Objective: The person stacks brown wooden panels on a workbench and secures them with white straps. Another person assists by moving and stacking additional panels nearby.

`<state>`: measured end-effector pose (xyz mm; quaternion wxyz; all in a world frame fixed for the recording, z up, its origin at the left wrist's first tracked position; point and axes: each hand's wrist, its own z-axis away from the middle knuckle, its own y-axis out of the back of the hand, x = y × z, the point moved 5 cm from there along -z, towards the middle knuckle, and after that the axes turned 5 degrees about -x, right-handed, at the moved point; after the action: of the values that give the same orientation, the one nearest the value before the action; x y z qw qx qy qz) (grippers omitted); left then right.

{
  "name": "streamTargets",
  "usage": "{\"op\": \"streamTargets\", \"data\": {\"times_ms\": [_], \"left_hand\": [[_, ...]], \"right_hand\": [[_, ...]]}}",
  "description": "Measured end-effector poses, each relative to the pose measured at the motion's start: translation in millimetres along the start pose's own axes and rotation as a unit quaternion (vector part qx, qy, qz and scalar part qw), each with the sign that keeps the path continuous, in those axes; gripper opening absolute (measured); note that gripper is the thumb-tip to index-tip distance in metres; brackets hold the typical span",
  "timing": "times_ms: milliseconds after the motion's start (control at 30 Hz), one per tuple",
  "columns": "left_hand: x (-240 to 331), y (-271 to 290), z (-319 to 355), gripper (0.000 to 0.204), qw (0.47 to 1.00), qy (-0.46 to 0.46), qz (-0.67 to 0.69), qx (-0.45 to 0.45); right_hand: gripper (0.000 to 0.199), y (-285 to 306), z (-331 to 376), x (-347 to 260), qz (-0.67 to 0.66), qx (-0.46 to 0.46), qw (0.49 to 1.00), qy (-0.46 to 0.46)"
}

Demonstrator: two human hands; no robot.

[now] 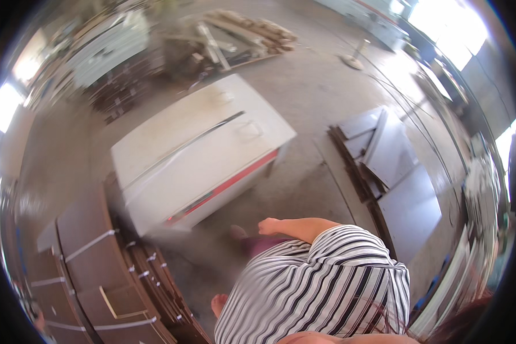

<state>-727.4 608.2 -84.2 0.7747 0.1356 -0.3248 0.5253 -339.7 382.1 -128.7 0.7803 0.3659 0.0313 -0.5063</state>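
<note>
Room: Gray concrete floor (321,86) of a workshop, with wood scraps far off.
Big thing: a white cabinet (200,155) lies on its side, just ahead of the person.
Stacks: brown panels (92,269) on the left, gray boards (395,172) on the right.
Right hand: right hand (268,226) sticks out near the cabinet, holds nothing, fingers loosely curled.
Left hand: left hand (218,304) hangs low by the striped shirt (321,286); I cannot tell its grip.
Risk: I think a foot could trip on the stacks, they lie so close.

Cabinet (200,155) between panel stacks (97,269)
</note>
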Motion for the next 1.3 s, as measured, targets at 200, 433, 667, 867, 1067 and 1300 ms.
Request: {"op": "streamTargets", "data": {"times_ms": [200, 433, 667, 867, 1067, 1300], "left_hand": [[-12, -73, -12, 0.020, 0.982, 0.041, -0.147, -0.111], [18, -182, -38, 0.021, 0.934, 0.040, -0.307, -0.179], [-13, -389, -31, 0.023, 0.850, 0.042, -0.451, -0.268], [-49, -538, 4, 0.024, 0.765, 0.039, -0.544, -0.343], [-59, -627, 9, 0.025, 0.698, 0.015, -0.559, -0.447], [-97, -762, 42, 0.026, 0.572, 0.072, -0.686, -0.443]], "right_hand": [[0.036, 12, 116, 69, -0.208, 0.083, 0.964, -0.141], [0.041, -38, 128, 209, -0.224, 0.107, 0.943, -0.223], [0.036, 28, 187, 341, -0.729, 0.236, 0.611, -0.196], [0.028, -48, 264, 579, -0.786, 0.523, 0.168, -0.284], [0.034, -86, 303, 674, -0.784, 0.573, -0.209, -0.114], [0.029, -63, 298, 614, -0.775, 0.619, -0.122, -0.046]]}}
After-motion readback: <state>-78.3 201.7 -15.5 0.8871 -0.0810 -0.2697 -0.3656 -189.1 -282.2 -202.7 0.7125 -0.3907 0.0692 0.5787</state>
